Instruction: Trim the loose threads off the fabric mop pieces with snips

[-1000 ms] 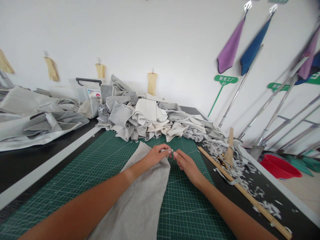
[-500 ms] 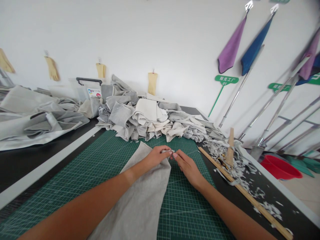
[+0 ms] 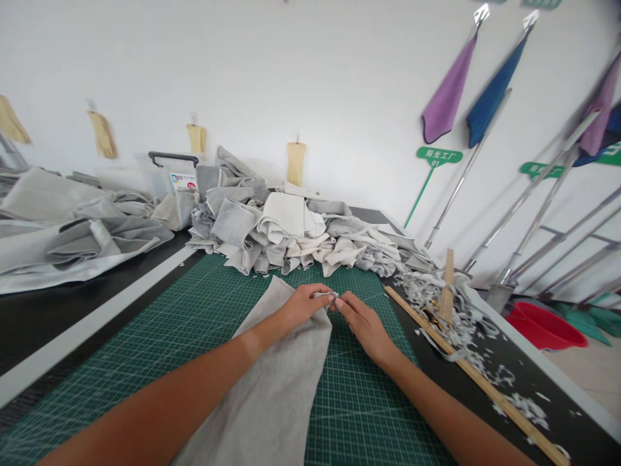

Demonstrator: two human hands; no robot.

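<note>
The left hand is closed, thumb and fingers pinching a thin pale strip at the top corner of a grey cloth panel. The right hand comes in from the other side, its fingertips curled towards the strip's far end; whether it grips or only touches is too small to tell. The panel lies flat on a green gridded cutting mat, partly under the left forearm, with its top corner near the middle of the mat.

The work in hand looks like fine finger work on that strip at the panel's edge, and it calls for both hands to stay close together with the cloth kept flat.

Right of the mat, on the black tabletop, a long wooden straightedge runs beside a heap of pale fabric scraps, with gold-coloured scissors partly buried among them. Beyond the mat's far edge rises a pile of grey and cream cloth pieces. A plastic storage bin with a black handle stands behind more grey cloth at the left, and a red basin sits on the floor to the right.
</note>
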